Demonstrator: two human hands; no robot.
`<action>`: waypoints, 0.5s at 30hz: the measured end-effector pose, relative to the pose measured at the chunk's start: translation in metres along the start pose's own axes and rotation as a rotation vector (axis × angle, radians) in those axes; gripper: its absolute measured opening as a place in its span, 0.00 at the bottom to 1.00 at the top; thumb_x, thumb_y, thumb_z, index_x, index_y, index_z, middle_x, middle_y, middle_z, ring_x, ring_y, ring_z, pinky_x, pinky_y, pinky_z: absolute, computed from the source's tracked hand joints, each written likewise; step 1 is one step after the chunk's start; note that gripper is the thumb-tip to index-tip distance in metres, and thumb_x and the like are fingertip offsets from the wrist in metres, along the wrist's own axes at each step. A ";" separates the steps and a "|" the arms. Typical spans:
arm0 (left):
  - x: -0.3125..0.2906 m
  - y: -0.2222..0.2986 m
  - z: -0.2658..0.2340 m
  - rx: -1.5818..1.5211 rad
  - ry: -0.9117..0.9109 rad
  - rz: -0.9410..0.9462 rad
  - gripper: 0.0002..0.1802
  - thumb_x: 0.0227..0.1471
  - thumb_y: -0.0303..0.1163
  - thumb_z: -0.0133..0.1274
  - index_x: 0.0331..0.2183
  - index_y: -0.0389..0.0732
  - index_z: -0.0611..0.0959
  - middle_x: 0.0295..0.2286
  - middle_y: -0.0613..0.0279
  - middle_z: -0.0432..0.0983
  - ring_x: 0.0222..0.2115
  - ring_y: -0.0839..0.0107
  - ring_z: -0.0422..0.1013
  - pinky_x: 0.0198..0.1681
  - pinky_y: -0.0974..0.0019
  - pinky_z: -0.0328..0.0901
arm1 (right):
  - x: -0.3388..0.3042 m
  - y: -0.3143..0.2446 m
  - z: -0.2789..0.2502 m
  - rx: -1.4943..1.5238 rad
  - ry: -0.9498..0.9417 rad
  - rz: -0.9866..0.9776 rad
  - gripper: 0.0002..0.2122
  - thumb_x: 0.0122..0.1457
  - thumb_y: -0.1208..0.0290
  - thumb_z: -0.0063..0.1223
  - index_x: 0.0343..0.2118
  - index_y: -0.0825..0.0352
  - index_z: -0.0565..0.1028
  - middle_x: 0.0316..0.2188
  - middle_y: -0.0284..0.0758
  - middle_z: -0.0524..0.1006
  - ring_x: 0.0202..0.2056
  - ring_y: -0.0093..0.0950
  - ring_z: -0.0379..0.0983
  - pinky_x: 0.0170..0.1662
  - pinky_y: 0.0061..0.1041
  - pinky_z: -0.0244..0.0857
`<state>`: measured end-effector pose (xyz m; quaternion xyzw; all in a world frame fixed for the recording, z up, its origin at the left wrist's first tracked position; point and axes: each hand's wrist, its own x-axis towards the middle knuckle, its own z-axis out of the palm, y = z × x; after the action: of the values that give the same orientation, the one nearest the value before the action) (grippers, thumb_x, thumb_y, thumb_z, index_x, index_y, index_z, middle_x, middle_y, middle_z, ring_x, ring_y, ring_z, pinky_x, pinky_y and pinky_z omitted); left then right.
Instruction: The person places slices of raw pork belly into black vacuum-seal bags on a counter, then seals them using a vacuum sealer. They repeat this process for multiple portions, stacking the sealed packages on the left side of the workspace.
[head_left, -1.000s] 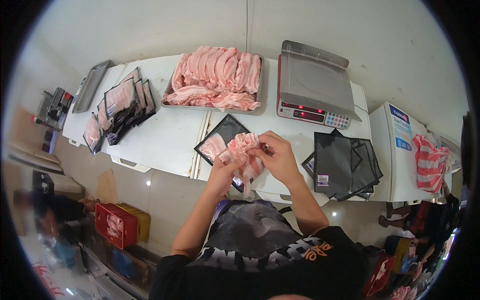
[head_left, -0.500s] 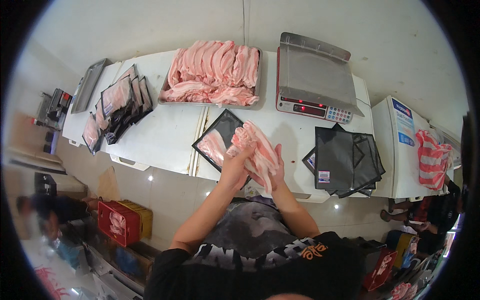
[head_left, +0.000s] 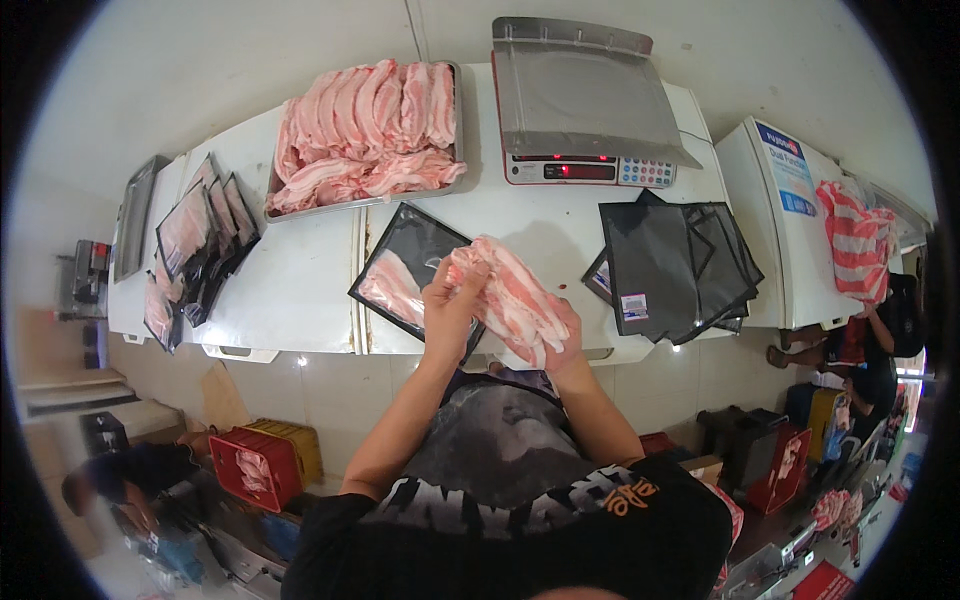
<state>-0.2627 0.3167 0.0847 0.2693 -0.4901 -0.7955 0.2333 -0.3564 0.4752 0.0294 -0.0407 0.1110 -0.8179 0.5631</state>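
Observation:
Several pork belly slices [head_left: 512, 298] are stretched out in a flat bundle between my hands, above the front of the white freezer top. My left hand [head_left: 450, 303] pinches their upper left end, thumb and fingers closed on it. Their lower right end rests in my right hand [head_left: 566, 338], whose fingers wrap behind the meat and are partly hidden. Just beside and partly under my left hand lies a black-edged vacuum bag [head_left: 420, 228] with pork slices visible inside.
A metal tray [head_left: 458, 150] heaped with pork belly stands at the back, beside a digital scale [head_left: 580, 100] with a steel pan. Filled bags [head_left: 205, 235] overlap on the left; flat black bags [head_left: 660, 270] are stacked on the right. A red crate [head_left: 255, 465] sits lower left.
The slices are now spread longer and flatter, with my right hand moved toward their lower end. The whole view has shifted, so the bench things appear further left and higher.

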 end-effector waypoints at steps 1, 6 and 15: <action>0.003 -0.007 -0.003 0.097 -0.037 0.048 0.13 0.64 0.31 0.61 0.45 0.33 0.85 0.45 0.67 0.78 0.42 0.78 0.74 0.46 0.72 0.68 | -0.005 -0.003 -0.004 -0.018 -0.003 -0.008 0.41 0.65 0.52 0.50 0.74 0.70 0.51 0.72 0.49 0.59 0.71 0.46 0.58 0.73 0.49 0.51; 0.020 -0.001 -0.015 0.422 0.024 0.117 0.15 0.61 0.36 0.64 0.44 0.35 0.86 0.36 0.63 0.80 0.38 0.74 0.77 0.43 0.68 0.70 | -0.051 -0.016 -0.023 -0.020 0.121 -0.057 0.42 0.60 0.55 0.52 0.74 0.72 0.51 0.71 0.51 0.60 0.70 0.44 0.60 0.71 0.44 0.57; -0.013 -0.041 -0.048 1.314 -0.452 0.439 0.10 0.50 0.27 0.61 0.25 0.38 0.75 0.22 0.52 0.75 0.25 0.48 0.76 0.27 0.48 0.67 | -0.125 -0.014 -0.056 0.003 0.344 0.094 0.33 0.61 0.60 0.50 0.67 0.73 0.62 0.49 0.47 0.80 0.34 0.36 0.81 0.27 0.29 0.76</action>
<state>-0.2261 0.3104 0.0320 0.0785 -0.9455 -0.3081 0.0708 -0.3346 0.6042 -0.0140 0.1059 0.2061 -0.7858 0.5734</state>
